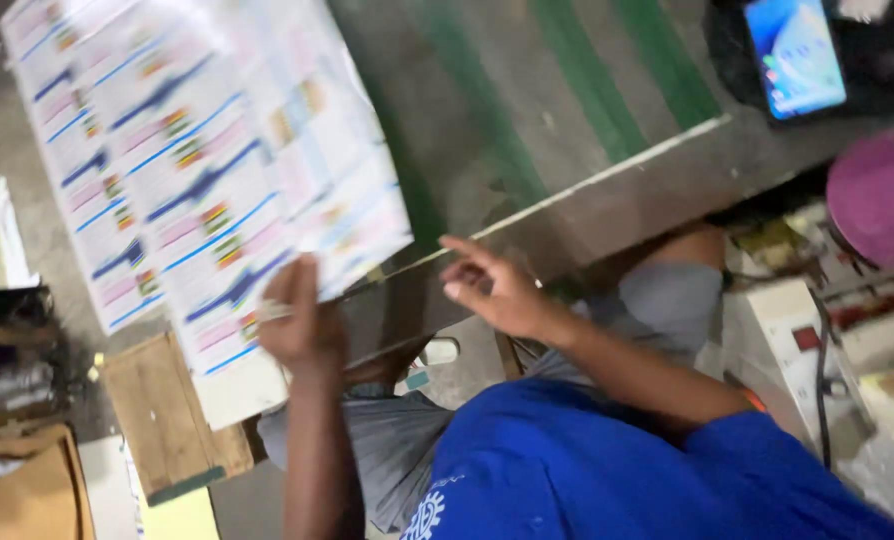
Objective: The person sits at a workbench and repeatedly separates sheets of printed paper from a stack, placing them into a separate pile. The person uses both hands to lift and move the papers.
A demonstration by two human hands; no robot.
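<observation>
Left hand (pixel 302 325) pinches the lower edge of a large white printed paper sheet with blue and multicoloured blocks (pixel 202 160); sheet fans up and away to the left over the grey-green worktable (pixel 567 130); right hand (pixel 492 290) empty, fingers loosely spread, just right of sheet's corner; left hand is the one on it.

A large printed sheet (pixel 202 165) fills the upper left, white with rows of small label panels in blue, pink, red and yellow; its lower edge is pinched by the left hand (pixel 302 325). At the top right a phone screen (pixel 795 55) glows blue, tilted, in a dark surround. At the lower left corner sits a brown cardboard box (pixel 29 490), only partly in view
</observation>
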